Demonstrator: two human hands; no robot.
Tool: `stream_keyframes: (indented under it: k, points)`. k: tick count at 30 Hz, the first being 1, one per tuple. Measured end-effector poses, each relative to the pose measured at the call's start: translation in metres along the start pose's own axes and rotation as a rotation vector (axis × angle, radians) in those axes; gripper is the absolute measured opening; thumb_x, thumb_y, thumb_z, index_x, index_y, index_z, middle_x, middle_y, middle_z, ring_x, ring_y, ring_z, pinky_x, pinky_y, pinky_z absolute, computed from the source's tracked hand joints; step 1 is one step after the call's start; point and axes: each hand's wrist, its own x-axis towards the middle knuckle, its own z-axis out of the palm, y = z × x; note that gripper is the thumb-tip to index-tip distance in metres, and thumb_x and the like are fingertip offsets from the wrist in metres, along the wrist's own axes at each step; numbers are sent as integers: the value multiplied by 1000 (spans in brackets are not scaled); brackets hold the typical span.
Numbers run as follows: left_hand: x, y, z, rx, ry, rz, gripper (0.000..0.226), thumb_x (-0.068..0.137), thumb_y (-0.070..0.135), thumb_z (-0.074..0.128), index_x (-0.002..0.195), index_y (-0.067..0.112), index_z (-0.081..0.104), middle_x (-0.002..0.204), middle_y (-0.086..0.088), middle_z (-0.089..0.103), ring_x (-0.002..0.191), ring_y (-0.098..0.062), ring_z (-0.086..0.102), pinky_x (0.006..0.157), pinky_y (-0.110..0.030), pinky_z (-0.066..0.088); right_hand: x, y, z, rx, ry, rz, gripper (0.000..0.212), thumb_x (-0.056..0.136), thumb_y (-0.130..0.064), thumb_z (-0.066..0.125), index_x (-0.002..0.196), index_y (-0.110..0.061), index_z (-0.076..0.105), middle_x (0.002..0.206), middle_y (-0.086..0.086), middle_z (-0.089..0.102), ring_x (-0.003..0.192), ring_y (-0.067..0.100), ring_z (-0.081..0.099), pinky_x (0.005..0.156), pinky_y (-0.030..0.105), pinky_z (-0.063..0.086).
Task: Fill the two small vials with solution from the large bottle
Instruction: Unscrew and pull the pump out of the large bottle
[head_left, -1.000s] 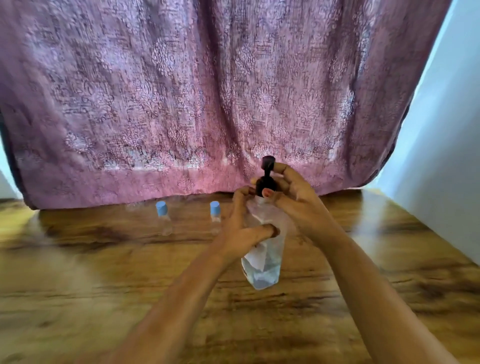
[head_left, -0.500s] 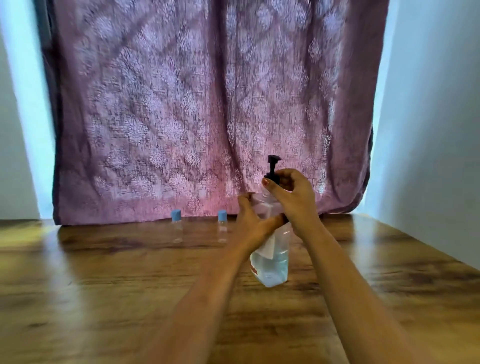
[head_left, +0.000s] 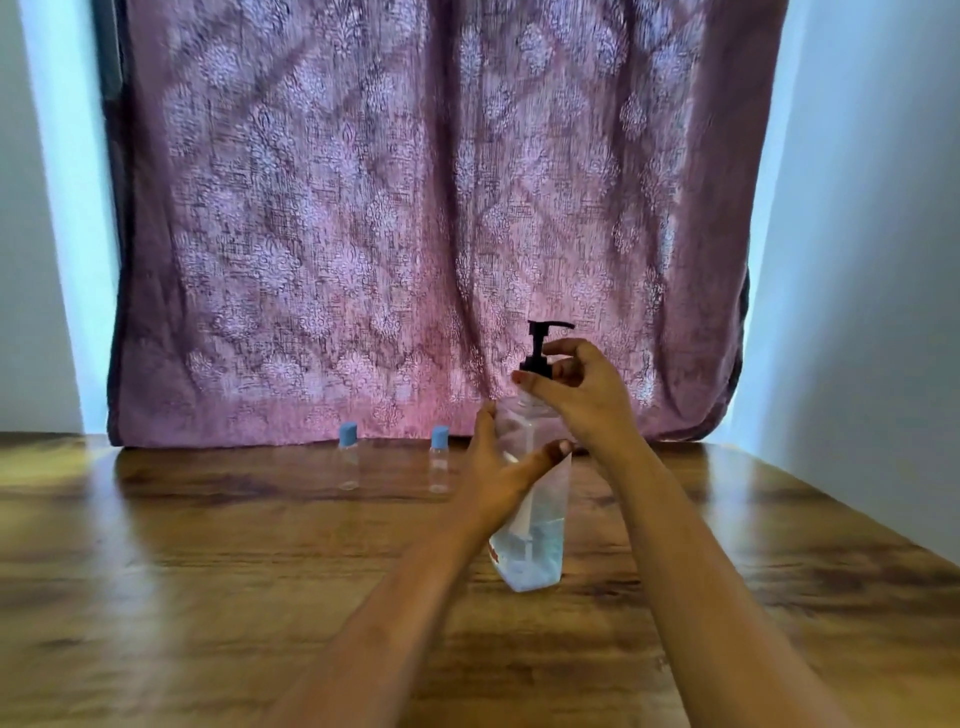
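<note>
Gripping the bottle (head_left: 535, 551) with the left hand (head_left: 498, 480), pinching its pump (head_left: 540, 340) with the right hand (head_left: 584, 397), hiding its shoulder. Cannot tell whether the vials (head_left: 348, 460) (head_left: 439, 462) hold liquid.

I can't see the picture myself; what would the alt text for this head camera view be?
A person's left hand grips a clear large bottle, partly filled with liquid, while the right hand pinches its black pump top. Two small vials with blue caps stand behind on the wooden table, before a purple patterned curtain.
</note>
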Motion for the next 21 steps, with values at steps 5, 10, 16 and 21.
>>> stream_keyframes:
  k: [5, 10, 16, 21]
  points:
    - [2, -4, -1, 13, 13, 5, 75, 73, 44, 74, 134, 24, 35, 122, 18, 51, 119, -8, 47, 92, -25, 39, 1, -13, -9, 207, -48, 23, 20, 86, -8, 63, 104, -14, 60, 83, -10, 65, 67, -12, 61, 54, 1, 41]
    - [5, -14, 1, 82, 57, 4, 98, 52, 82, 65, 134, 38, 35, 135, 8, 52, 124, -16, 51, 101, -45, 45, 2, -21, -11, 216, -62, 25, 22, 90, -7, 57, 110, -9, 63, 89, -9, 65, 65, -18, 59, 53, -1, 40]
    - [-1, -15, -1, 106, 46, 46, 98, 54, 84, 59, 137, 38, 33, 139, 7, 48, 126, -18, 47, 102, -48, 44, 11, -49, -21, 246, -51, -14, 17, 93, -11, 52, 95, -23, 64, 96, -11, 65, 93, -1, 58, 73, 17, 39]
    - [-5, -15, -4, 68, 14, 55, 92, 53, 80, 62, 128, 30, 43, 126, 5, 57, 113, -16, 58, 95, -44, 51, 25, -66, -35, 330, 63, -64, 16, 94, -13, 52, 92, -25, 63, 98, -9, 64, 98, 5, 56, 76, 21, 36]
